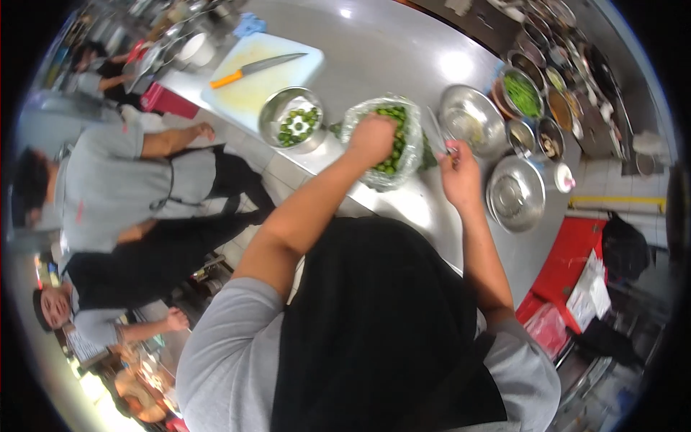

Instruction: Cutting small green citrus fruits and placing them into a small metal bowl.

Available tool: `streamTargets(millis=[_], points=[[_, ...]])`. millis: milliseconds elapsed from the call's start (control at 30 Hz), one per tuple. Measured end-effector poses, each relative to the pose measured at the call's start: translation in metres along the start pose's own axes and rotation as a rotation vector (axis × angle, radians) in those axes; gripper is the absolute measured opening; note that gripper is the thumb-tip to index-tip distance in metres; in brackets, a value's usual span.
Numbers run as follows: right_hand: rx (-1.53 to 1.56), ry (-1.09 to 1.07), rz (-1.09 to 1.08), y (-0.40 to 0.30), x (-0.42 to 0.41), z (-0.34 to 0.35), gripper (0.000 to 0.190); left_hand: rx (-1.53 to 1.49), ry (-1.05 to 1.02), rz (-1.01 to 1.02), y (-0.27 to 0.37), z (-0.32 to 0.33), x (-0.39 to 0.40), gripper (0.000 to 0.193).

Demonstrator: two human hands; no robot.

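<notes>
My left hand (374, 137) reaches into a clear plastic bag (388, 183) full of small round green citrus fruits (398, 146). Its fingertips are hidden among the fruit, so I cannot tell if it grips one. Just to the right, my right hand (461, 170) holds a small knife (435, 125), blade pointing away from me. Left of the bag stands a round steel bowl (264, 121) with several of the green fruits in the bottom. Dark green leaves (429, 154) show beside the bag.
A large knife with an orange handle (227, 79) lies on a white cutting board (259, 51). To the right stand steel bowls (456, 108) (517, 194) and a container of chopped greens (521, 94). Co-workers (124, 167) (97, 321) are on the left, beyond the steel table (372, 51).
</notes>
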State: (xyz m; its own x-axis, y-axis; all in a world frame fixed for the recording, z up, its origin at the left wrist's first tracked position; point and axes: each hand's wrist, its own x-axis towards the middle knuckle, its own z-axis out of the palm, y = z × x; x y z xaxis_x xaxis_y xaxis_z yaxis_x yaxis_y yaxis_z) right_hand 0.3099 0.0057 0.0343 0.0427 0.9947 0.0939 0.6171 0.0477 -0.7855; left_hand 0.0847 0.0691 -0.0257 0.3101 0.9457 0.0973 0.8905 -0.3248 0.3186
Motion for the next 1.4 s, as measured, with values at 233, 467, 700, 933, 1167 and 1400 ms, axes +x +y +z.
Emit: streamTargets(millis=[233,467,700,933,1167,1400], points=[[0.152,-0.056,0.108,0.016,-0.027,0.000,0.022,-0.703,0.137,-0.223,0.018,-0.016,-0.004,0.019],[0.381,-0.093,-0.001,-0.015,-0.009,0.022,0.020,-2.027,-0.043,-0.640,0.023,-0.047,-0.045,0.029],[0.277,-0.185,-0.070,-0.052,0.013,0.052,0.014,-1.976,0.048,-0.590,0.020,-0.044,-0.061,0.027],[0.362,-0.245,0.000,-0.059,0.016,0.050,0.010,-1.982,0.078,-0.611,0.023,-0.050,-0.071,0.026],[0.371,-0.251,-0.033,-0.062,0.014,0.037,0.007,-1.975,0.040,-0.586,0.022,-0.048,-0.072,0.023],[0.297,-0.125,-0.101,-0.059,0.015,0.046,0.011,-1.921,0.066,-0.544,0.034,-0.051,-0.067,0.022]])
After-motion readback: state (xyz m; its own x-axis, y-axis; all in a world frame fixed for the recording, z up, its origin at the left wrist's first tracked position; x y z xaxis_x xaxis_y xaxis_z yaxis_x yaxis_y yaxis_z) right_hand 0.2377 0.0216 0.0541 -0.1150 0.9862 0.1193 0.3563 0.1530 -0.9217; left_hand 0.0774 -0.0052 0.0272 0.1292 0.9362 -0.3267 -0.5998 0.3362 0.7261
